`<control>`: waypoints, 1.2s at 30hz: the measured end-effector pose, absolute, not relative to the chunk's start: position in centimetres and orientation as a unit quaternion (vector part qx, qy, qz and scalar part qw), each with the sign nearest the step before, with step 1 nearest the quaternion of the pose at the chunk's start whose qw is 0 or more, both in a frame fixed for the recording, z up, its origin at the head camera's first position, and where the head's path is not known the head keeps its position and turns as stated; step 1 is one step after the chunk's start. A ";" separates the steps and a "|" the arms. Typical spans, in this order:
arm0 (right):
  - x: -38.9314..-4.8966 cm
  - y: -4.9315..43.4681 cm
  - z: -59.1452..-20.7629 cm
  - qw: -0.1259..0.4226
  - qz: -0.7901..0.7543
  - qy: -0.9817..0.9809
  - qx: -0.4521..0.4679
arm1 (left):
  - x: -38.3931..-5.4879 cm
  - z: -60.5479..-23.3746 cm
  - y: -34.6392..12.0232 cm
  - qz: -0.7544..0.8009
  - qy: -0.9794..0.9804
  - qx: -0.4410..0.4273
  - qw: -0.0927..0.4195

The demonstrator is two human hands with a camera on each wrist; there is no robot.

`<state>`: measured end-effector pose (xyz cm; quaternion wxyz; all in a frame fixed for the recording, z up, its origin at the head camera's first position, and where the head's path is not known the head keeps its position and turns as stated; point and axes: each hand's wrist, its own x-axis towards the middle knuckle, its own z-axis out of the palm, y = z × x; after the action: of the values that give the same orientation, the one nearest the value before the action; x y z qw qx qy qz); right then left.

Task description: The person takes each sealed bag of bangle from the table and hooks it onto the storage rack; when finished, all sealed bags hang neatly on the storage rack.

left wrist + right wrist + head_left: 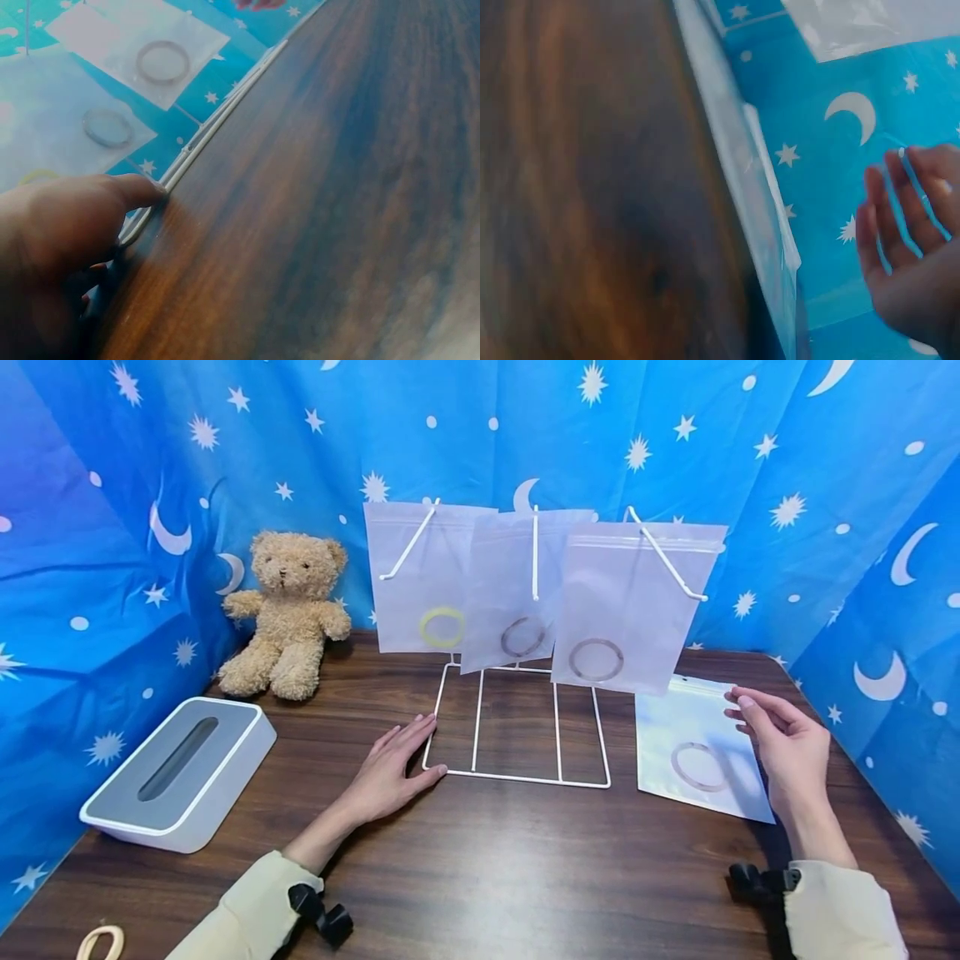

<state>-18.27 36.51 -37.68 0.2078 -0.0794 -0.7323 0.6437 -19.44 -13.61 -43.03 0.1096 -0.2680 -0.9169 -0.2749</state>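
A white wire rack (525, 777) stands on the wooden table, with three zip bags on its prongs: one bag (405, 568) with a yellow ring, a middle bag (498, 585), and a right bag (637, 602), the last two with brownish rings. My left hand (386, 777) rests spread at the base's left side, thumb touching the front left corner (139, 225). A fourth zip bag (690, 781) lies flat at the right, a pinkish ring (699, 767) inside. Over its upper right corner hovers my right hand (791, 747), fingers loosely bent and holding nothing in the right wrist view (915, 225).
A teddy bear (288, 610) sits at the back left. In front of it is a grey and white tissue box (180, 768). A beige loop (101, 943) lies at the near left edge. A blue curtain (450, 435) with stars and moons surrounds the table.
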 end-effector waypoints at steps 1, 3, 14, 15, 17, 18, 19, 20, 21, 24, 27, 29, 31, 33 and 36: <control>-18.2 36.6 -37.8 0.206 0.591 -0.773 -0.099 | -19.4 -43.1 -13.6 -0.275 -0.917 -0.268 0.110; -18.2 36.8 -38.1 0.193 0.481 -0.845 -0.127 | -19.4 -43.1 -13.7 -0.275 -0.917 -0.269 0.110; -18.4 37.1 -38.5 0.015 0.252 -0.967 -0.036 | -19.4 -43.1 -13.8 -0.275 -0.919 -0.263 0.106; -18.3 37.1 -38.5 0.009 0.248 -0.968 -0.036 | -19.4 -43.1 -13.8 -0.275 -0.919 -0.263 0.107; -18.2 36.9 -38.5 0.010 0.239 -0.970 -0.044 | -19.4 -43.2 -13.7 -0.274 -0.919 -0.262 0.107; -18.1 36.9 -38.5 0.013 0.237 -0.970 -0.052 | -19.4 -43.2 -13.7 -0.273 -0.919 -0.262 0.107; -18.0 36.9 -38.4 0.018 0.234 -0.970 -0.060 | -19.4 -43.2 -13.7 -0.273 -0.919 -0.262 0.107; -18.0 36.8 -38.4 0.022 0.232 -0.970 -0.070 | -19.4 -43.2 -13.7 -0.273 -0.919 -0.262 0.107; -17.9 36.8 -38.4 0.025 0.231 -0.970 -0.079 | -19.4 -43.2 -13.7 -0.274 -0.919 -0.261 0.106; -17.7 36.9 -38.3 0.033 0.222 -0.970 -0.097 | -19.4 -43.1 -13.7 -0.275 -0.920 -0.261 0.104; -17.7 36.9 -38.2 0.019 0.219 -0.969 -0.110 | -19.4 -43.1 -13.7 -0.275 -0.920 -0.260 0.103; -17.7 37.0 -38.1 0.001 0.220 -0.968 -0.120 | -19.4 -43.1 -13.7 -0.274 -0.920 -0.261 0.103; -17.6 37.1 -37.9 -0.015 0.226 -0.965 -0.130 | -19.4 -43.0 -13.7 -0.274 -0.919 -0.262 0.103; -17.5 37.1 -37.8 -0.026 0.238 -0.961 -0.141 | -19.4 -43.0 -13.7 -0.274 -0.919 -0.263 0.104; -17.3 37.2 -37.8 -0.028 0.257 -0.953 -0.159 | -19.4 -43.1 -13.7 -0.274 -0.919 -0.263 0.104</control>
<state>-17.33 37.24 -37.82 -0.0285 -0.1592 -0.9528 0.2569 -19.38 -13.66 -43.06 0.1035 -0.2633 -0.9193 -0.2736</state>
